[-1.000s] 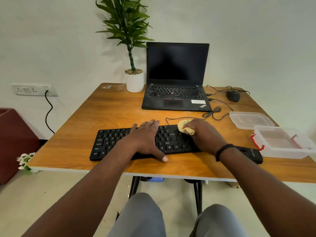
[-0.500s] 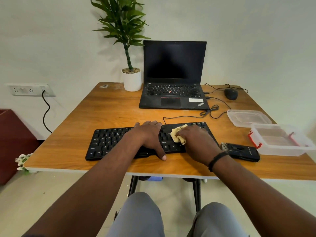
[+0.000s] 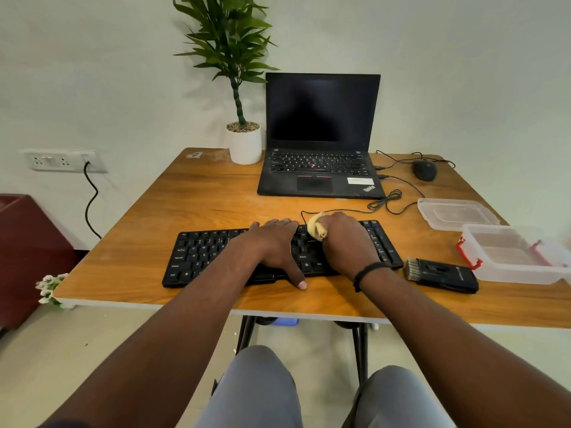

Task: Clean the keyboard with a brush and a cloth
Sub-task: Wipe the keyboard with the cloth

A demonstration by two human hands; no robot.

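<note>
A black keyboard (image 3: 200, 254) lies along the near part of the wooden table (image 3: 200, 199). My left hand (image 3: 272, 245) rests flat on its middle, fingers straight and thumb at the front edge. My right hand (image 3: 346, 242) grips a bunched yellow cloth (image 3: 315, 229) and presses it on the keys at the keyboard's far edge, right of centre. A black brush (image 3: 440, 274) with short bristles lies on the table just right of the keyboard, untouched.
An open black laptop (image 3: 321, 168) and a potted plant (image 3: 244, 143) stand at the back. A mouse (image 3: 425, 169) and its cables lie at the back right. A clear plastic box (image 3: 513, 254) and its lid (image 3: 455, 213) sit at the right edge.
My right hand has rubbed the cloth left and then back toward the far edge of the keyboard. The left hand has stayed pressed on the keys.
</note>
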